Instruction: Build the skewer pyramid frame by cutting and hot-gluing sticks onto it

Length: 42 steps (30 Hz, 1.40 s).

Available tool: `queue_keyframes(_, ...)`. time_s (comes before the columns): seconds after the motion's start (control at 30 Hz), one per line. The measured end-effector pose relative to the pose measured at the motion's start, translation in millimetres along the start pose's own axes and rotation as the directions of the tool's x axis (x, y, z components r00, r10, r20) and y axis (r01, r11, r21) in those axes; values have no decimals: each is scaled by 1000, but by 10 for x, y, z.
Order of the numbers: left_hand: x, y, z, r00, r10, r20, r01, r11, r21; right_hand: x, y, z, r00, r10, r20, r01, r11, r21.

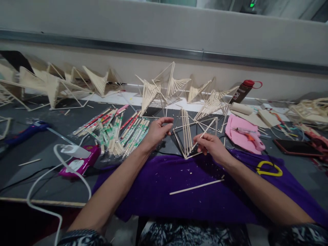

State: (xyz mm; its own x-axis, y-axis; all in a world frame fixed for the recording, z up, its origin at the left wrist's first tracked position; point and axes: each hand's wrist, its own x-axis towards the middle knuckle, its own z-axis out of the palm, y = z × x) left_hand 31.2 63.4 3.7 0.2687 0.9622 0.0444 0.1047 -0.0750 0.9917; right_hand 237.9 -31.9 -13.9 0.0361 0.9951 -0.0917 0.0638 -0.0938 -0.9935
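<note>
A small frame of thin wooden sticks [187, 133] stands at the back edge of the purple cloth [159, 184], between my two hands. My right hand [207, 143] pinches a thin stick [208, 126] that slants up and to the right across the frame. My left hand [160, 131] is just left of the frame, fingers curled with a gap between thumb and fingertips, holding nothing. One loose stick [196, 187] lies on the cloth in front, among small wood crumbs.
Packs of wrapped chopsticks [115, 133] and a magenta power strip [82, 162] lie left. Stick models [171, 85] line the back. A glue gun [248, 135] on pink material, yellow-handled pliers [269, 169], a phone [298, 147] and a bottle [241, 92] are right.
</note>
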Motion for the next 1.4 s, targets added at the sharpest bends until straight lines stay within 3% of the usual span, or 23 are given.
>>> queue_keyframes(0.3,236,165,264,972,234,30,-235,969,72,-47,82,-76,998,56,-7,-56,998,-27)
queue_keyframes(0.57,286,140,333,967,254,-27,-250,964,94,-52,70,-56,999,54,6,-54,997,-55)
queue_keyframes(0.8,323,79,295,951,309,-10,-304,939,160,-54,51,-35,999,48,4,-48,997,-59)
queue_keyframes(1.13,268,141,306,957,289,-18,-278,935,219,-63,62,-13,999,51,10,-51,997,-49)
queue_keyframes(1.4,268,177,225,948,300,-105,-274,939,207,40,-87,-34,999,19,35,-17,999,-50)
